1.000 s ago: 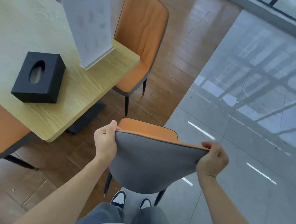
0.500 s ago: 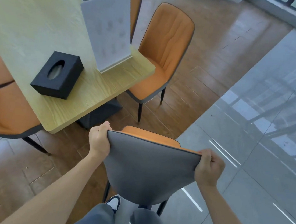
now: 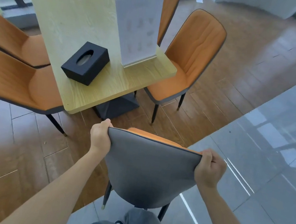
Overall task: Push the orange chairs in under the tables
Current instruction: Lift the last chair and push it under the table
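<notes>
Right now you grip the orange chair with the grey fabric back [image 3: 148, 170] by its top corners: your left hand [image 3: 100, 138] curls its fingers over the left corner with the thumb on the grey side, and your right hand [image 3: 208, 170] closes its fingers tightly round the right corner. Only a thin strip of orange padding shows above the dark piped rim; thin black legs with pale tips show beneath. It stands at the seam between the brown wood-look floor [image 3: 20, 153] and the glossy grey tiles [image 3: 266, 160], near the short end of the pale wood-grain table [image 3: 71, 21], not yet under it. On that table sit a black tissue box [image 3: 85, 63] and an upright white menu card [image 3: 138, 28].
</notes>
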